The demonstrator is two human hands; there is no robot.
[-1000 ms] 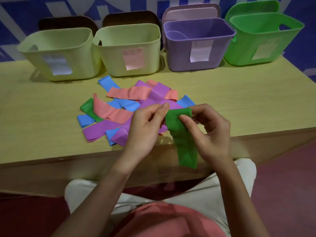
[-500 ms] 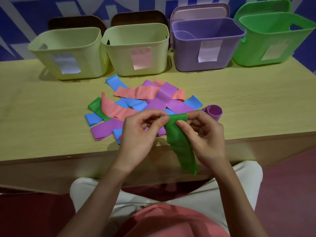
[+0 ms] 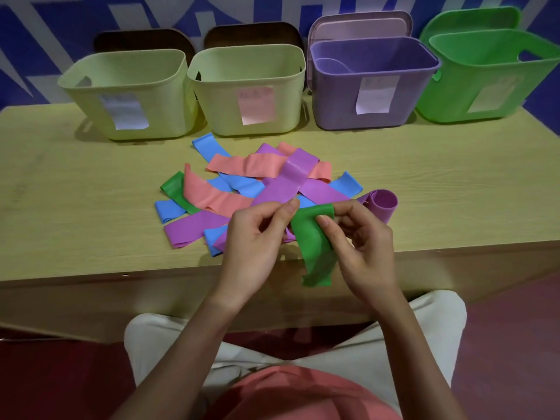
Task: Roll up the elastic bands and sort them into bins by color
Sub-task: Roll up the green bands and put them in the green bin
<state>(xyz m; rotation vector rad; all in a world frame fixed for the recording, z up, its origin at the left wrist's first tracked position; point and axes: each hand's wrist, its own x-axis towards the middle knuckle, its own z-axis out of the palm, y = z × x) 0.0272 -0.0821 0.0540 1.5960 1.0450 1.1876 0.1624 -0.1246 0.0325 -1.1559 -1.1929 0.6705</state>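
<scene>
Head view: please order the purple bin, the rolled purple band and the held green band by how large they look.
1. purple bin, clearly largest.
2. green band, held by both hands; being nearer the camera enlarges it.
3. rolled purple band, smallest.

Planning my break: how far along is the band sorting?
Early. One purple roll lies rolled on the table, not binned. Left hand and right hand pinch a green band, barely rolled. The flat pile remains; purple bin looks empty.

My only view's the head cam, angled forward and down, close over the table (image 3: pixel 91 207) edge; bins (image 3: pixel 248 86) along the frame's top.
</scene>
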